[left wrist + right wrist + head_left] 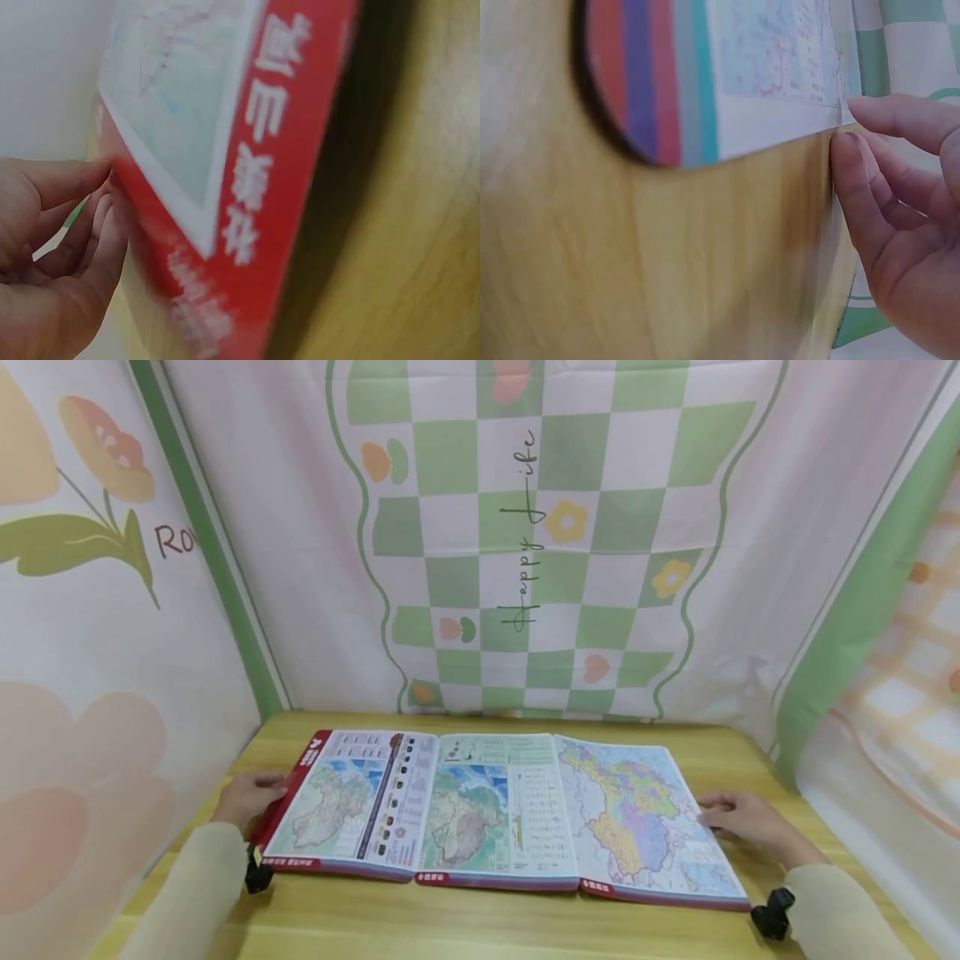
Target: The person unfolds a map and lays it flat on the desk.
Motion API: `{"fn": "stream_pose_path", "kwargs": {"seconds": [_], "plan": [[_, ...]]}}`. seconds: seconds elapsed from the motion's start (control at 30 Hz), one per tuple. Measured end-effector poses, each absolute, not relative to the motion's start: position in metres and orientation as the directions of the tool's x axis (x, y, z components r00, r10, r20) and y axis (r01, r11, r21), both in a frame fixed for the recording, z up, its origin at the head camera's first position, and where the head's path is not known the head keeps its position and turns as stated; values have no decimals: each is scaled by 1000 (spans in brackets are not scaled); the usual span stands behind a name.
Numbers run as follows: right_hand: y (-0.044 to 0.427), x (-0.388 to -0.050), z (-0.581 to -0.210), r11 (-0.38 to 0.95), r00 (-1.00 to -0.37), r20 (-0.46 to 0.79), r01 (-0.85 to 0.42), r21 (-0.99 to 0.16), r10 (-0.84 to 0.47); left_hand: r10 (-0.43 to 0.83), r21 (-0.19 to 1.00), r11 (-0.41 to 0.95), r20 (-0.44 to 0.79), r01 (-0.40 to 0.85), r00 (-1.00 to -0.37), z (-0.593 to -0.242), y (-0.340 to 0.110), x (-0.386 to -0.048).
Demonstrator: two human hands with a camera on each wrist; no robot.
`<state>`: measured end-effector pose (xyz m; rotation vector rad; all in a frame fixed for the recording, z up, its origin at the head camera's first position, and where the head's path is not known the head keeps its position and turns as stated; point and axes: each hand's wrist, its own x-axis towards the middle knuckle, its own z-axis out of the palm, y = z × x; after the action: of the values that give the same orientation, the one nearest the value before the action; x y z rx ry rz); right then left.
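Observation:
A fold-out map (468, 827) lies spread in three panels, with a red strip along its left side. My left hand (247, 797) pinches that left edge between thumb and fingers. The left wrist view shows the same hand (64, 247) at the red border (289, 180), which carries white lettering. At the opposite end, my right hand (742, 820) pinches the edge of the right panel. In the right wrist view, the thumb and forefinger of this hand (915, 202) meet at the sheet's rim, near coloured stripes (649, 82) along the bottom.
Beneath the map is a yellowish wooden table (420, 927). A curtain (570, 527) with green checks and flowers hangs behind it, and printed cloth (75, 635) covers the left side. Each wrist wears a small black camera (772, 914).

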<state>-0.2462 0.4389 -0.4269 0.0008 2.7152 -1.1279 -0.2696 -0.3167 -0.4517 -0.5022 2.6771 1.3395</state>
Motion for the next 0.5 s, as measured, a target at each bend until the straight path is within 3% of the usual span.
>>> {"fn": "stream_pose_path", "kwargs": {"seconds": [0.5], "plan": [[434,-248,-421,716,-983,-160,51,-697,-86,-230,789,543,-190,-288,-954,-440,-312,-266]]}}
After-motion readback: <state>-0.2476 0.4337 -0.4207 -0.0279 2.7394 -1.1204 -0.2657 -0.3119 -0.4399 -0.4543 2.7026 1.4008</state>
